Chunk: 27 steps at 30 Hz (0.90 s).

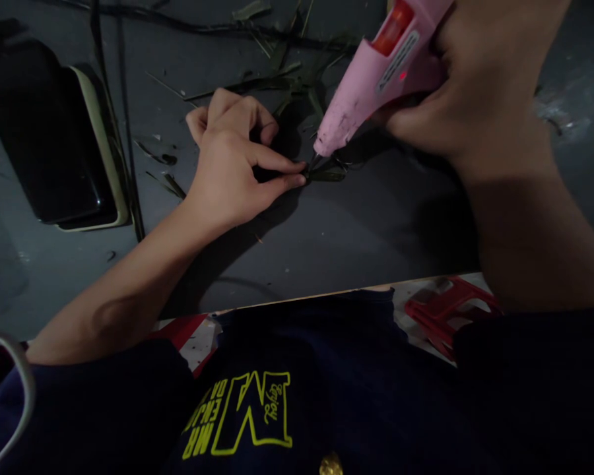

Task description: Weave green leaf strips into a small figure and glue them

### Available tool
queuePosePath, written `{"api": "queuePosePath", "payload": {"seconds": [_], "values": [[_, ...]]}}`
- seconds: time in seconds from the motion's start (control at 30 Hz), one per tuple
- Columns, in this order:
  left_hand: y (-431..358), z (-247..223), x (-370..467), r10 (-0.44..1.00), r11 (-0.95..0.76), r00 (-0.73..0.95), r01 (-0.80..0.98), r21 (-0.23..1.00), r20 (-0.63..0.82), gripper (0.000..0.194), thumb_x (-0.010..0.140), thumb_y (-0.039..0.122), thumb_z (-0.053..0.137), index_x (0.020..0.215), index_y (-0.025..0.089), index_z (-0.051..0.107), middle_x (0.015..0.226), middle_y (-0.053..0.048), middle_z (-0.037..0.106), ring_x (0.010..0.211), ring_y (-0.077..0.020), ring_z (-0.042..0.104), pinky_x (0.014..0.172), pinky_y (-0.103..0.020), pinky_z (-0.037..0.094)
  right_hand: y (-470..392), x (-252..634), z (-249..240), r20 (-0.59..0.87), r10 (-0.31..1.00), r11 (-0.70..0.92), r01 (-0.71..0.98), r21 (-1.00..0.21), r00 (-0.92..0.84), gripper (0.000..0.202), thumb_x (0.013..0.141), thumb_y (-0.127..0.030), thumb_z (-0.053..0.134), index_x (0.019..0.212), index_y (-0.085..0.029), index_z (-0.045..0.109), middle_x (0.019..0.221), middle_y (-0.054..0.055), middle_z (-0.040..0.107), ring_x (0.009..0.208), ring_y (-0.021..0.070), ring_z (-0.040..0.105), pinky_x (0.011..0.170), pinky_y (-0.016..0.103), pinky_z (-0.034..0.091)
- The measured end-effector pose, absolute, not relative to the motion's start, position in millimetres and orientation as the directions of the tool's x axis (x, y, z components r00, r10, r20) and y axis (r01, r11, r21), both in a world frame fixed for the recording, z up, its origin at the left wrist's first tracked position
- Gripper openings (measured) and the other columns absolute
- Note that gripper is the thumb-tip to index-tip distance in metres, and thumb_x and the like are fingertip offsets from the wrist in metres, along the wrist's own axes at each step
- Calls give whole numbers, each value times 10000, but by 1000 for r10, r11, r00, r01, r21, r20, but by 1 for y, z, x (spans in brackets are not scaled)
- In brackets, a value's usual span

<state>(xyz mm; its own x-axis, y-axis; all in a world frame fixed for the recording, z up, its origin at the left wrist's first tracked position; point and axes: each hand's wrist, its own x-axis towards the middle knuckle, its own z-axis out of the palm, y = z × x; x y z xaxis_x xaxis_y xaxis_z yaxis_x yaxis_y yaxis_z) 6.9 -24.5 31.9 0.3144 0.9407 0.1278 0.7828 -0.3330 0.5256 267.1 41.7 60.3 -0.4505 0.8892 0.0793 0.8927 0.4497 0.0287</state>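
A pink glue gun (361,86) with a red part and a small red light is gripped in my right hand (455,99). Its nozzle points down and left, right at the fingertips of my left hand (237,158). Thumb and index finger of that hand pinch the end of a small dark green strip (329,176), which sticks out to the right just above the grey table. The other left fingers are curled. Whether the nozzle touches the strip cannot be made out.
Dark green strips and scraps (287,86) lie beyond my left hand. A black phone-like device (54,132) and a pale-edged object (101,145) lie at the left, beside dark cables (178,25). Below the table edge (301,301) is a red plastic object (448,310).
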Motion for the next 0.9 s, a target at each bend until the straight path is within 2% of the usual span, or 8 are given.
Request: {"api": "queuePosePath", "payload": {"seconds": [0.13, 0.33, 0.47, 0.6, 0.73, 0.9], "values": [[-27, 37, 7, 939, -336, 326, 790, 513, 113, 216, 798, 581, 645, 944, 528, 795, 1163, -9, 708, 1208, -400, 546, 1082, -711, 280, 40, 262, 64, 37, 908, 414, 908, 68, -417, 282, 850, -419, 446, 934, -187, 583, 1311, 118, 635, 1212, 376, 628, 908, 478, 421], [-27, 38, 10, 952, -295, 290, 794, 531, 95, 214, 835, 597, 626, 896, 486, 798, 1073, -40, 709, 1167, -376, 549, 1057, -695, 348, 39, 265, 63, 59, 895, 442, 896, 38, -443, 257, 868, -392, 461, 973, -191, 582, 1359, 124, 618, 1266, 399, 606, 937, 492, 436], [-25, 38, 11, 947, -312, 301, 781, 541, 111, 191, 849, 592, 639, 879, 485, 796, 1039, -33, 701, 1121, -359, 558, 1038, -658, 384, 39, 264, 64, 22, 907, 421, 907, 33, -421, 444, 892, -440, 482, 1181, -135, 625, 1391, 124, 607, 1289, 418, 598, 998, 498, 437], [-26, 38, 10, 948, -305, 304, 791, 531, 93, 224, 876, 617, 625, 883, 473, 797, 1031, -29, 688, 1119, -329, 551, 1059, -626, 408, 36, 259, 72, -29, 911, 412, 911, 22, -411, 634, 928, -435, 476, 1414, -35, 547, 1452, 169, 577, 1347, 421, 560, 1078, 484, 405], [-27, 37, 10, 948, -306, 302, 788, 533, 99, 290, 881, 631, 655, 900, 397, 825, 1065, -52, 675, 1153, -330, 547, 1080, -630, 388, 33, 258, 73, -22, 911, 413, 910, 37, -413, 587, 948, -392, 508, 1382, -5, 582, 1432, 183, 598, 1303, 442, 588, 1076, 502, 432], [-29, 37, 10, 953, -288, 291, 777, 560, 87, 245, 866, 604, 696, 914, 403, 828, 1071, -54, 675, 1134, -335, 562, 1080, -601, 397, 35, 264, 66, 45, 899, 436, 900, -11, -436, 557, 964, -371, 528, 1408, -37, 557, 1445, 203, 596, 1290, 476, 601, 1063, 527, 472]]}}
